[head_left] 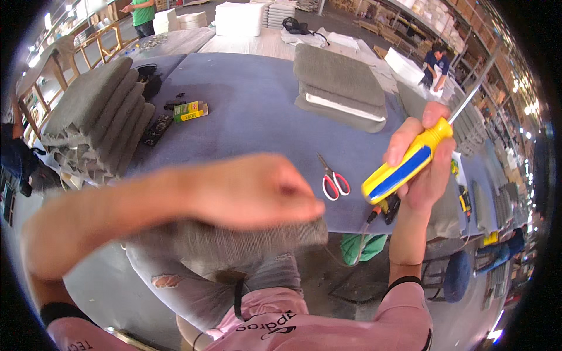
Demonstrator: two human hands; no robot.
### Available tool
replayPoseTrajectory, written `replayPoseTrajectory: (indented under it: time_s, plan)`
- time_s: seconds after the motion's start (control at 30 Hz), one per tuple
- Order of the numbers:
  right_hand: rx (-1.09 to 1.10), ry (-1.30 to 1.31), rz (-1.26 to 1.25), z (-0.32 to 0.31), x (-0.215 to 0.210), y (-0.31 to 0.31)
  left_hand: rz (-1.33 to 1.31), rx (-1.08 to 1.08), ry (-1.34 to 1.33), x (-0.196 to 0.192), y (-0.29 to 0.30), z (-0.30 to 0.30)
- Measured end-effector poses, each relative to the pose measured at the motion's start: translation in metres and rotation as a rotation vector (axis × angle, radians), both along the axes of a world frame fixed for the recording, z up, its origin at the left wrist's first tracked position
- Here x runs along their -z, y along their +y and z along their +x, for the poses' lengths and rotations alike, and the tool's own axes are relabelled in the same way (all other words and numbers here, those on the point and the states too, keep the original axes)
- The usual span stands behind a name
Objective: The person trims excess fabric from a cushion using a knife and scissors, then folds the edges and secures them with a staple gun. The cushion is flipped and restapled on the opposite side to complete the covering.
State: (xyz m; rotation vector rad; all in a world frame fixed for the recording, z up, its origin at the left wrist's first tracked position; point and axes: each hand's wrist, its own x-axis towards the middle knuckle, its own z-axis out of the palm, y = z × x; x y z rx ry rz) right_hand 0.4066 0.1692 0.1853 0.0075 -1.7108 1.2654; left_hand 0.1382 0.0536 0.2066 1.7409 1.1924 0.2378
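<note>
Raised at the right, my right hand [424,167] is closed around the yellow and blue handle of a screwdriver [404,169]. Its long metal shaft points up and to the right. My left hand [252,190], blurred by motion, passes just over a grey fabric cushion [234,241] at the table's near edge, above my lap. The left fingers look curled, but the blur hides whether they hold or touch anything. Scissors with red and white handles [335,184] lie between the two hands on the blue-grey table [246,111].
Stacked grey cushions [96,114] stand at the left, beside a yellow-green box [191,111]. More grey cushions [339,85] lie at the far right. Near my right wrist is a black and orange tool [386,209] with a hose. Co-workers [436,64] stand farther off.
</note>
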Motion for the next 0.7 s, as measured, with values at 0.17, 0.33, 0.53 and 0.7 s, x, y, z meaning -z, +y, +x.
replayPoseTrajectory:
  time_s: [0.17,0.33,0.53,0.7]
  plan:
    - [0.637,-0.569,-0.073,0.021,0.174,0.103,0.651,0.11,-0.332,0.044,-0.057,0.018]
    - [1.012,-1.123,0.087,0.039,0.307,0.147,0.365,0.082,-0.395,0.047,-0.084,0.02]
    - [1.0,-0.662,0.025,0.016,0.304,0.097,0.574,-0.146,-0.592,0.052,-0.109,-0.023]
    - [0.025,-0.265,-0.546,-0.071,0.305,-0.103,0.511,-0.166,-0.5,0.041,-0.127,-0.021]
